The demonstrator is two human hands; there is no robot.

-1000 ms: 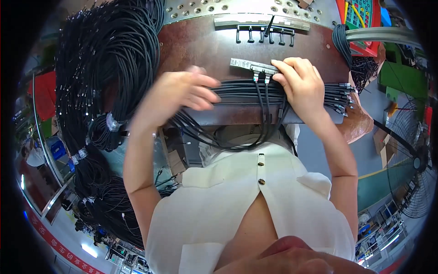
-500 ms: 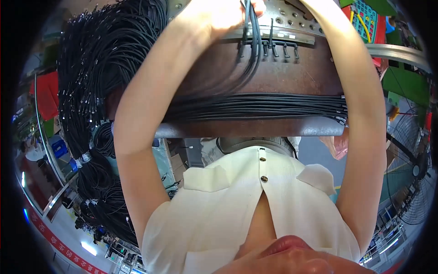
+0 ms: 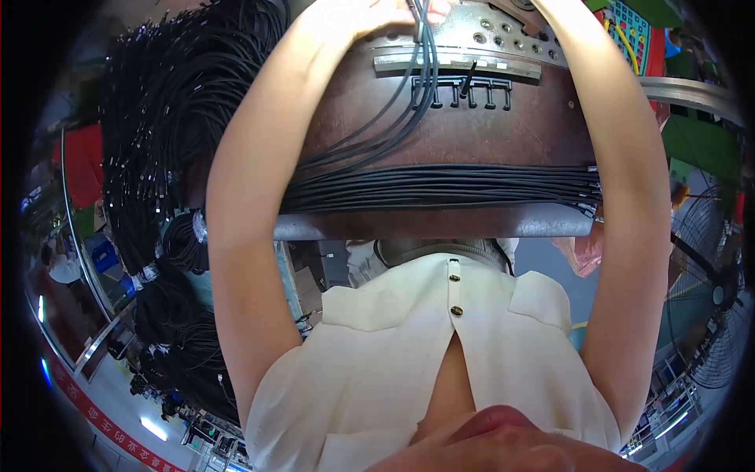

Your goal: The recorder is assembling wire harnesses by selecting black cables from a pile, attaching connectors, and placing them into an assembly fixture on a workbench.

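Observation:
At the top edge, partly cut off, my left hand [image 3: 384, 12] is closed around a few thin black cables [image 3: 427, 59]. They hang over the metal bar [image 3: 503, 71] and curve left across the brown worktop [image 3: 503, 134]. Right beside them on the worktop lies a black comb-like moulded piece [image 3: 489, 94] with several short prongs. My right forearm [image 3: 590, 71] reaches up past the top edge, so its hand is out of sight. Nearer to me, a flat bundle of black cables [image 3: 432, 186] stretches across the worktop, with connector ends at its right.
A large heap of black cables [image 3: 197, 94] hangs at the left. A metal plate with round holes [image 3: 503, 35] stands at the far side. The worktop's rounded front edge [image 3: 440, 224] runs close to my body. To the right are a metal rail [image 3: 692, 93] and a fan [image 3: 712, 295].
My left hand has shifted slightly left and away from me with the cables. Their trailing lengths, blurred before, now lie in sharper curves. The comb-like piece stays by the bar.

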